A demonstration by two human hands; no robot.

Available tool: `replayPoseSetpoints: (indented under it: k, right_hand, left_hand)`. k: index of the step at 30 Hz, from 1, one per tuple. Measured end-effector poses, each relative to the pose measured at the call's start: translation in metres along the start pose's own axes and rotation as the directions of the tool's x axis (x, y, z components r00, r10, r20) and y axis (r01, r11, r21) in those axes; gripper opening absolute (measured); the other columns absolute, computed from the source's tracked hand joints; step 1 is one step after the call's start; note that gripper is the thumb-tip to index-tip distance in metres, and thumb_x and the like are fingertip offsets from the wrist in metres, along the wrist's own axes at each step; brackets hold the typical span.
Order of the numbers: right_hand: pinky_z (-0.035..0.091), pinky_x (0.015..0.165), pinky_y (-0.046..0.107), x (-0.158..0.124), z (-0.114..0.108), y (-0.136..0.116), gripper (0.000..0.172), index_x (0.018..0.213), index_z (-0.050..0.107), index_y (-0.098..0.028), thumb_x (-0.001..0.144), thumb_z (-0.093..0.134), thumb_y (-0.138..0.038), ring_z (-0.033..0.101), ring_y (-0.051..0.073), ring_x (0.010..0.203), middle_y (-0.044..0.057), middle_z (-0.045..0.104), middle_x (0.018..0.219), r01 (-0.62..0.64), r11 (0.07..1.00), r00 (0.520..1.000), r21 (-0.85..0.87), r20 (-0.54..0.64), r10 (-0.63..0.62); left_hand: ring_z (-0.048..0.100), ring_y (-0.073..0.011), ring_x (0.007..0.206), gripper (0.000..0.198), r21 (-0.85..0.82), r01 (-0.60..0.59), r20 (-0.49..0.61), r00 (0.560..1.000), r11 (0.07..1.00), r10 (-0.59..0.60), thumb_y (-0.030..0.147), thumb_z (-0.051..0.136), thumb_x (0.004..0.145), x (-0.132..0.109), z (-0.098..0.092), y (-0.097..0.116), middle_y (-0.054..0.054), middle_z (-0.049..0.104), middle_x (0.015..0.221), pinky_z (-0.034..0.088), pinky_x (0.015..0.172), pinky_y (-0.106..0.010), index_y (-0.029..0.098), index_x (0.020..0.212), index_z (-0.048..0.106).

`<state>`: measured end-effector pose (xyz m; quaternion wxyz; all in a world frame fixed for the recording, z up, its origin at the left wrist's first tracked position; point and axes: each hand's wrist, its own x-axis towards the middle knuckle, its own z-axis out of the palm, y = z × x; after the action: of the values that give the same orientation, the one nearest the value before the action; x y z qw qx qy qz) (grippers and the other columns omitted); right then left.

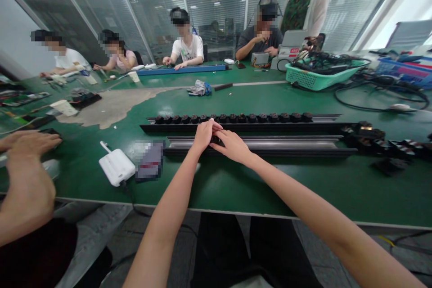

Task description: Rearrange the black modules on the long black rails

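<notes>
My left hand [203, 135] and my right hand [233, 146] meet over the near black rail [276, 142], towards its left end. Their fingers close around a small black part [215, 139], mostly hidden beneath them. This rail is a long channel with a silvery inside. Just behind it lies a second black rail [327, 118], parallel to the first. Several small black round parts [263, 118] stand along that one in a row. More loose black parts [381, 145] are heaped beyond the rails' right ends.
A white power bank [116, 166] with a cable and a dark pouch [148, 162] lie left of my arms. Another person's hand [33, 141] rests at far left. Behind the rails are a grey-blue glove [200, 88] and a green basket [313, 78] of cables. Several people sit opposite.
</notes>
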<state>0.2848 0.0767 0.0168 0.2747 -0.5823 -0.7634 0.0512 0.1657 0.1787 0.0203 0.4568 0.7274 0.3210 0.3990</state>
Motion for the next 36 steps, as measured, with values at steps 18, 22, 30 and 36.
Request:
replayPoseSetpoints:
  k: [18,22,30,36]
  right_hand:
    - [0.045,0.096,0.040,0.003,-0.004,0.000,0.033,0.122,0.059,-0.018,0.095,0.061,-0.037,0.061,0.026,0.113,0.013,0.065,0.127,-0.029,0.996,0.999,0.089,0.032,0.026]
    - [0.045,0.097,0.042,0.003,-0.003,0.001,0.034,0.124,0.058,-0.017,0.096,0.060,-0.038,0.059,0.026,0.116,0.014,0.064,0.129,-0.020,0.997,0.999,0.079,0.037,0.017]
    - [0.045,0.100,0.042,0.001,-0.001,0.004,0.029,0.118,0.060,-0.016,0.094,0.062,-0.032,0.058,0.026,0.118,0.014,0.063,0.127,0.000,0.993,1.000,0.116,0.002,0.000]
    - [0.045,0.101,0.042,0.001,0.001,0.010,0.025,0.112,0.062,-0.017,0.092,0.065,-0.032,0.056,0.025,0.117,0.013,0.062,0.123,0.033,0.986,0.999,0.163,-0.036,-0.028]
  left_hand:
    - [0.071,-0.0201,0.084,0.054,0.182,-0.017,0.006,1.000,0.983,0.016,0.043,0.034,0.097,-0.004,-0.002,0.005,-0.007,0.077,0.084,0.053,0.085,-0.030,0.016,0.076,0.076]
    - [0.071,-0.0200,0.084,0.053,0.192,-0.019,0.005,1.000,0.981,0.018,0.042,0.035,0.096,-0.003,-0.003,0.005,-0.006,0.077,0.083,0.053,0.083,-0.029,0.016,0.075,0.076]
    - [0.070,-0.0190,0.078,0.053,0.184,-0.035,0.008,0.999,0.982,0.034,0.041,0.035,0.096,-0.003,-0.002,0.003,-0.006,0.076,0.079,0.053,0.077,-0.028,0.015,0.076,0.076]
    - [0.070,-0.0190,0.079,0.053,0.217,-0.020,0.015,1.000,0.976,0.017,0.042,0.034,0.097,-0.003,-0.002,0.003,-0.005,0.076,0.080,0.054,0.080,-0.029,0.016,0.077,0.076]
